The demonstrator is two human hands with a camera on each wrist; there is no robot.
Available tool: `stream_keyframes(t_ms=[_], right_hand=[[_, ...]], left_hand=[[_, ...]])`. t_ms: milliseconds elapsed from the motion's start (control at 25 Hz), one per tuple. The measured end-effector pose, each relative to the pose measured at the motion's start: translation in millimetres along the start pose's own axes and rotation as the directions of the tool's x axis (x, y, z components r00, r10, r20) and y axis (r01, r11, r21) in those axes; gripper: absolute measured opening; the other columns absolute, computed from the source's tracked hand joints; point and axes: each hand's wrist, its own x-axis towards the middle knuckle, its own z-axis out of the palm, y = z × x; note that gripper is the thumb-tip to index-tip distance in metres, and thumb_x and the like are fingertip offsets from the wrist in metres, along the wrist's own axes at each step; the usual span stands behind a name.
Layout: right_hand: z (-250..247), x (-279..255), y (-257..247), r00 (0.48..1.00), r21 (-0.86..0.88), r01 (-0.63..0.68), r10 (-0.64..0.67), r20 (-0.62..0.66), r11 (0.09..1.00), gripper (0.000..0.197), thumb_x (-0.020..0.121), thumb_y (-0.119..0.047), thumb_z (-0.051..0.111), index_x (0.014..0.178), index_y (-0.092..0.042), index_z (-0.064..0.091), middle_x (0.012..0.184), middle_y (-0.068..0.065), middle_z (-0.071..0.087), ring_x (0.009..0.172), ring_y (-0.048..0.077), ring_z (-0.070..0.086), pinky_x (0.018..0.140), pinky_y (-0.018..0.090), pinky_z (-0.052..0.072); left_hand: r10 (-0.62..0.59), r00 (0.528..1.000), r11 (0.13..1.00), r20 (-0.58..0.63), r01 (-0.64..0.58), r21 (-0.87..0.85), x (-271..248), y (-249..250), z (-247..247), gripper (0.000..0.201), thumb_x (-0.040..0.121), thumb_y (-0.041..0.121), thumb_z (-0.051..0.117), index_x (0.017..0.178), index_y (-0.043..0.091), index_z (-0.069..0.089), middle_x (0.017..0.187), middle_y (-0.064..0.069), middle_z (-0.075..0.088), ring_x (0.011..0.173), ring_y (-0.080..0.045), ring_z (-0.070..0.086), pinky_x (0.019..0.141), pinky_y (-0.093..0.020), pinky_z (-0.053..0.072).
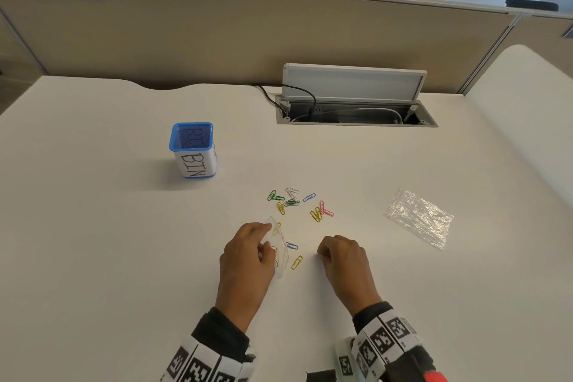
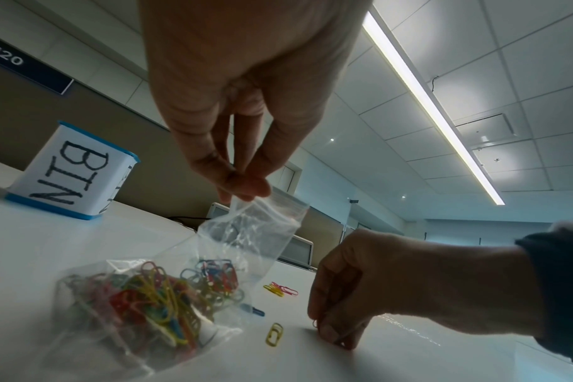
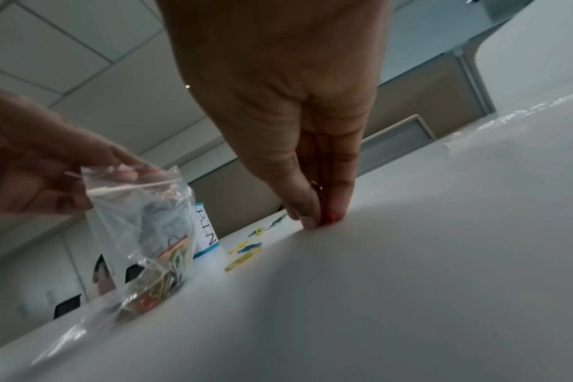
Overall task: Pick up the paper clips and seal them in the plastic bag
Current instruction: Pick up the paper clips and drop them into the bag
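My left hand (image 1: 248, 254) pinches the top edge of a small clear plastic bag (image 2: 167, 297) that stands on the white desk and holds several coloured paper clips. The same bag (image 3: 148, 232) hangs from the left fingertips (image 2: 242, 183) with its mouth up. My right hand (image 1: 338, 253) is down on the desk, its fingertips (image 3: 314, 219) pinching a red paper clip (image 3: 327, 217) against the surface. A yellow clip (image 1: 297, 262) and a blue clip (image 1: 291, 245) lie between the hands. Several more loose clips (image 1: 297, 203) are scattered farther back.
A blue mesh cup labelled BIN (image 1: 193, 150) stands at the back left. A second, crinkled clear bag (image 1: 418, 215) lies flat at the right. An open cable hatch (image 1: 356, 108) with a raised lid sits by the desk's far edge, before a beige partition.
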Motion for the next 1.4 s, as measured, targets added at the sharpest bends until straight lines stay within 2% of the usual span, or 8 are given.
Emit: stream_keyframes(t_ms=[200, 360, 600, 840, 1000, 1080, 1200, 1400], right_hand=[[-15.6, 0.3, -3.6, 0.956, 0.604, -0.255, 0.291, 0.039, 0.755, 0.013, 0.075, 0.001, 0.069, 0.082, -0.01, 0.072, 0.078, 0.005, 0.072, 0.07, 0.019, 0.067, 0.074, 0.029, 0.06], [-36.1, -2.0, -31.9, 0.97, 0.839, -0.212, 0.209, 0.121, 0.5, 0.013, 0.073, 0.0, 0.073, 0.085, -0.003, 0.074, 0.078, 0.013, 0.075, 0.065, 0.022, 0.07, 0.064, 0.023, 0.058], [-27.6, 0.8, -69.0, 0.999, 0.542, -0.033, 0.02, 0.029, 0.84, 0.019, 0.081, -0.009, 0.069, 0.1, -0.013, 0.072, 0.092, 0.001, 0.074, 0.074, 0.005, 0.068, 0.068, 0.003, 0.049], [-27.1, -1.7, -72.6, 0.991, 0.476, 0.071, -0.115, 0.063, 0.876, 0.03, 0.088, -0.01, 0.06, 0.116, -0.018, 0.065, 0.113, -0.005, 0.069, 0.095, 0.0, 0.063, 0.072, -0.006, 0.04], [-25.1, 2.7, -60.9, 0.987, 0.464, 0.072, 0.004, -0.161, 0.883, 0.029, 0.088, 0.0, 0.054, 0.107, -0.018, 0.068, 0.11, -0.006, 0.067, 0.094, -0.001, 0.061, 0.085, 0.009, 0.048], [-19.1, 5.8, -50.3, 0.998, 0.218, 0.06, -0.065, 0.019, 0.974, 0.043, 0.088, -0.002, 0.052, 0.129, -0.015, 0.053, 0.139, 0.003, 0.05, 0.125, 0.016, 0.048, 0.106, 0.025, 0.038], [-1.6, -1.0, -39.9, 0.899, -0.009, 0.183, -0.164, 0.406, 0.983, 0.068, 0.09, -0.008, 0.053, 0.147, -0.016, 0.018, 0.159, 0.004, 0.011, 0.146, 0.028, 0.01, 0.117, 0.036, 0.018], [14.8, -16.2, -37.2, 0.947, -0.115, 0.284, -0.26, 0.191, 0.952, 0.034, 0.096, -0.012, 0.046, 0.129, -0.012, 0.053, 0.139, 0.006, 0.05, 0.127, 0.025, 0.045, 0.103, 0.032, 0.044]], left_hand=[[0.021, 0.999, 0.999, 0.025, -0.022, 0.024, 0.1, -0.2, 1.0, 0.035, 0.086, 0.013, 0.055, 0.121, 0.011, 0.053, 0.132, -0.003, 0.052, 0.117, -0.026, 0.053, 0.093, -0.033, 0.049], [0.053, 0.996, 0.998, 0.07, -0.055, 0.022, 0.0, 0.1, 5.6, 0.035, 0.085, 0.015, 0.056, 0.12, 0.015, 0.054, 0.131, -0.001, 0.054, 0.11, -0.025, 0.058, 0.09, -0.032, 0.053], [0.054, 0.999, 0.999, 0.01, -0.054, 0.007, 1.1, 2.5, 4.9, 0.034, 0.085, 0.016, 0.057, 0.119, 0.015, 0.055, 0.125, -0.004, 0.059, 0.09, -0.013, 0.058, 0.095, -0.038, 0.051], [0.049, 0.998, 0.998, -0.046, -0.05, -0.024, 2.7, 0.0, -1.4, 0.034, 0.084, 0.015, 0.058, 0.118, 0.012, 0.056, 0.121, -0.008, 0.061, 0.087, -0.013, 0.056, 0.091, -0.035, 0.051], [0.015, 0.999, 1.0, -0.046, -0.016, -0.02, 3.5, 0.2, -3.0, 0.036, 0.083, 0.014, 0.058, 0.119, 0.011, 0.054, 0.127, -0.007, 0.057, 0.104, -0.024, 0.061, 0.091, -0.035, 0.051], [0.018, 0.999, 1.0, -0.039, -0.019, -0.013, 4.0, -1.2, -3.7, 0.036, 0.084, 0.013, 0.057, 0.12, 0.011, 0.054, 0.129, -0.007, 0.056, 0.105, -0.025, 0.061, 0.09, -0.036, 0.051], [0.032, 0.999, 0.999, -0.043, -0.032, -0.001, 5.3, -4.3, -4.3, 0.035, 0.085, 0.013, 0.056, 0.12, 0.011, 0.054, 0.129, -0.007, 0.056, 0.102, -0.022, 0.061, 0.091, -0.037, 0.053], [0.009, 1.0, 1.0, -0.015, -0.009, 0.006, 4.4, -5.6, -4.0, 0.035, 0.085, 0.013, 0.056, 0.121, 0.011, 0.053, 0.133, -0.006, 0.053, 0.116, -0.027, 0.056, 0.091, -0.037, 0.051]])
